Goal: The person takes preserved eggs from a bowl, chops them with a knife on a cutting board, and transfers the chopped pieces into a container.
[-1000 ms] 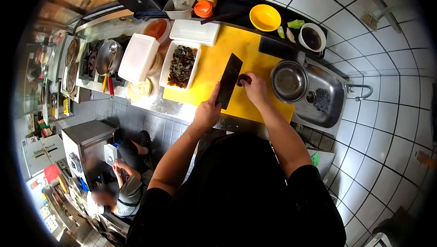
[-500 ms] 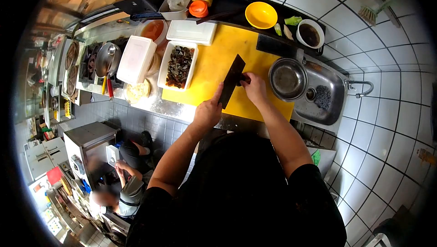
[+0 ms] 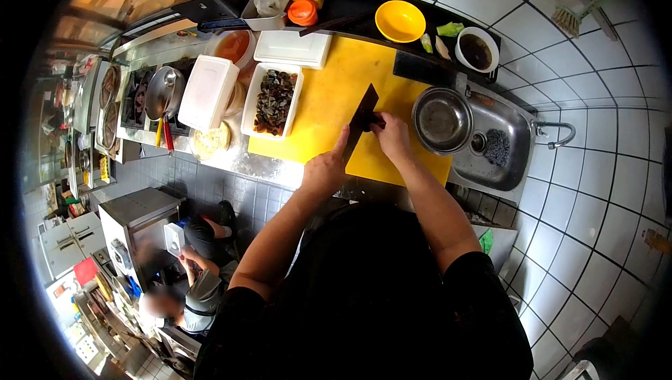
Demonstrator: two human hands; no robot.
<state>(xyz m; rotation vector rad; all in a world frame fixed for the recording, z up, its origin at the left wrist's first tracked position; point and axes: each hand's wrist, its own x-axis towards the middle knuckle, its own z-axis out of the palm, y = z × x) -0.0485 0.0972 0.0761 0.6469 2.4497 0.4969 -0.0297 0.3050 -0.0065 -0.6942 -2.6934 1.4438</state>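
A dark, wide-bladed cleaver [image 3: 362, 117] is over the yellow cutting board [image 3: 329, 82]. My left hand [image 3: 326, 171] is closed at its near end, the index finger stretched along the blade. On the other side of the blade, my right hand [image 3: 390, 135] has its fingertips pinched together at a small dark piece [image 3: 369, 126] touching or very near the cleaver. What that piece is, I cannot make out. To the left of the cleaver, a white tray [image 3: 299, 100] holds many dark brown and amber chopped pieces [image 3: 276, 102].
Right of the board, a metal bowl [image 3: 442, 121] sits at the sink [image 3: 514, 163]. A yellow bowl [image 3: 400, 22] and a white bowl of dark liquid [image 3: 477, 51] stand on the back ledge. White lidded containers [image 3: 208, 93] are left. Another person [image 3: 203, 289] sits lower left.
The cleaver has turned, so its blade looks narrower now. My left hand has shifted slightly right with it, while my right hand stays almost in place.
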